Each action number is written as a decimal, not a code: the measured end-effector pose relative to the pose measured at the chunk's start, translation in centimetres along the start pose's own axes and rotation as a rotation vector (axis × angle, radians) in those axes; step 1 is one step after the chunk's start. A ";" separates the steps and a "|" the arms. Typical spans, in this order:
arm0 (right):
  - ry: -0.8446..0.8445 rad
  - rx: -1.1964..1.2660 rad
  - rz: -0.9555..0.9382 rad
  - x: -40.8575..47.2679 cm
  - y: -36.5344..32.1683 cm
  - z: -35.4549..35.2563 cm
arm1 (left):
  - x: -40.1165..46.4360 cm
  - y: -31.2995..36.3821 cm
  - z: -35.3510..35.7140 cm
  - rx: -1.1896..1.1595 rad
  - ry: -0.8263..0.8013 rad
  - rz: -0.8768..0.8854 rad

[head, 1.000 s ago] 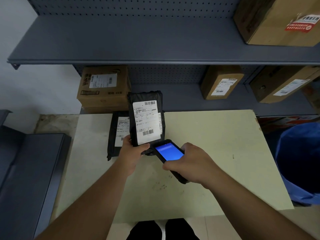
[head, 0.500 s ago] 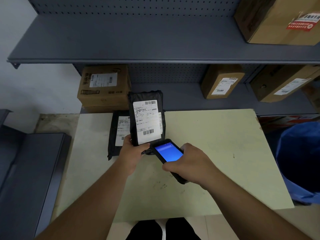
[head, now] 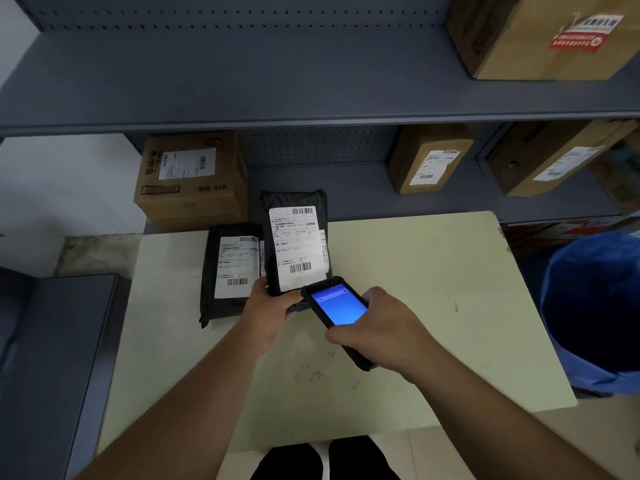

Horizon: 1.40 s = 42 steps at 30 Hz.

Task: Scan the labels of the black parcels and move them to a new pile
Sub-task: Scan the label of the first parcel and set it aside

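Observation:
My left hand [head: 268, 306] grips the lower end of a black parcel [head: 296, 237] and holds it upright above the pale table [head: 415, 289], its white label facing me. Just below that label sits a black handheld scanner [head: 337, 308] with a lit blue screen, held in my right hand [head: 379, 332] and aimed at the label. A second black parcel [head: 230, 271] lies flat on the table to the left, label up, partly behind the held one.
Grey metal shelves [head: 277, 109] rise behind the table, carrying several cardboard boxes [head: 190, 178]. A blue bin [head: 595, 306] stands at the table's right. A dark grey surface [head: 52, 358] lies to the left.
Almost nothing differs. Both hands keep the parcel and the scanner in nearly the same pose, with only a slight shift of the view.

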State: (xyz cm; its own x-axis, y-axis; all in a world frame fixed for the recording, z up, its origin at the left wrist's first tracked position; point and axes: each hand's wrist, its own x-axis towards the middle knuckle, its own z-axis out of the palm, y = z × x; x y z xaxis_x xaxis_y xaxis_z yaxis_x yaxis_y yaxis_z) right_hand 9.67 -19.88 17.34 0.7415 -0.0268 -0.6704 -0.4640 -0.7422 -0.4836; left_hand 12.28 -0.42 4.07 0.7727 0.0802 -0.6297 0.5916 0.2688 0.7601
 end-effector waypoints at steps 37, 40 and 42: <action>0.022 0.210 0.183 4.8 12.3 -10.4 | 6.1 -5.4 19.9 0.197 -0.002 -0.289; 0.037 0.234 0.200 5.1 13.4 -11.0 | 7.3 -6.0 21.4 0.269 -0.010 -0.290; 0.041 0.246 0.211 5.3 14.0 -11.2 | 7.9 -6.1 22.5 0.348 -0.005 -0.279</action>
State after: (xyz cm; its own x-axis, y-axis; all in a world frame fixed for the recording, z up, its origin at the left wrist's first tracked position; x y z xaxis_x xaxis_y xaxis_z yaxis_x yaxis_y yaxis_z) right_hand 12.51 -37.86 13.33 0.6331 -0.1935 -0.7495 -0.7090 -0.5335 -0.4612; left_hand 19.91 -23.01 -1.95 0.5727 0.0455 -0.8185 0.8194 -0.0595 0.5701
